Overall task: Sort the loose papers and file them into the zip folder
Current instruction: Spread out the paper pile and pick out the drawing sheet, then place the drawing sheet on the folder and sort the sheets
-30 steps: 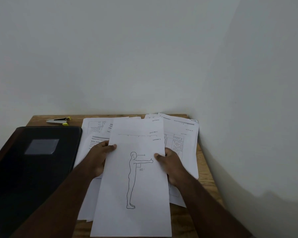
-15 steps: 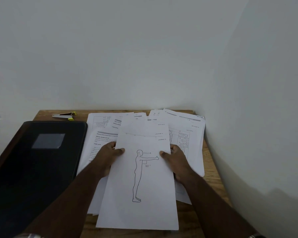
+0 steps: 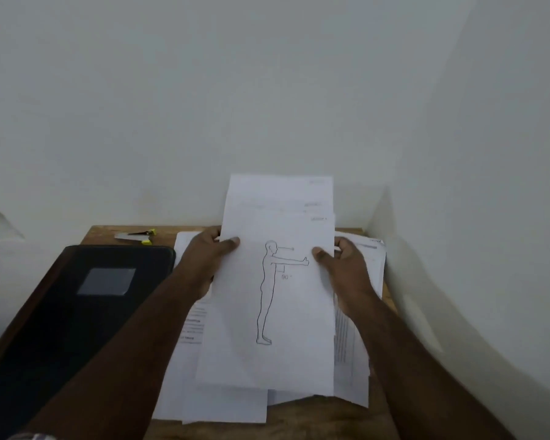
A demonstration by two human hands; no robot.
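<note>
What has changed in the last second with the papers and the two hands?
Both hands, left hand and right hand, have raised the sheet with the figure drawing so that its top edge now stands against the wall. Their grip on its two side edges is unchanged. The paper pile, black zip folder and stapler lie as before.

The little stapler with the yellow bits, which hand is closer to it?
Left. The left hand grips the sheet's left edge, just right of the stapler. The right hand grips the sheet's opposite edge, farther away.
</note>
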